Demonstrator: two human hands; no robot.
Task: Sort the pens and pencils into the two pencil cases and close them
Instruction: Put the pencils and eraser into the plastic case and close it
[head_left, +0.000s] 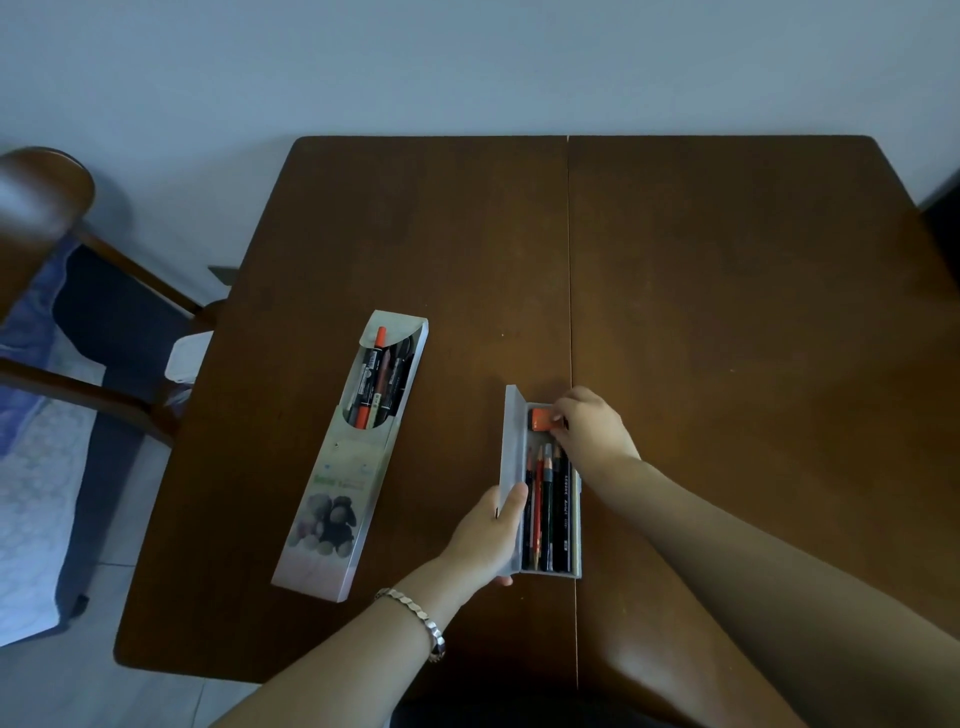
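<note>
A translucent grey pencil case (575, 564) lies open near the table's middle front, with several pencils (548, 509) lined up inside. Its hinged lid (511, 441) stands upright along the left side. My left hand (491, 530) grips the lid's lower part. My right hand (589, 423) rests on the case's far end, its fingertips on an orange eraser (542, 419) inside the case. To the left lies a long printed pencil case (345, 493) with its end flap open, holding several pens (382, 379), some orange-capped.
The brown wooden table (701, 291) has a seam running down its middle. A wooden chair (67, 270) with blue cloth stands at the left. A white bin (187, 358) sits by the table's left edge. A wall runs behind the table.
</note>
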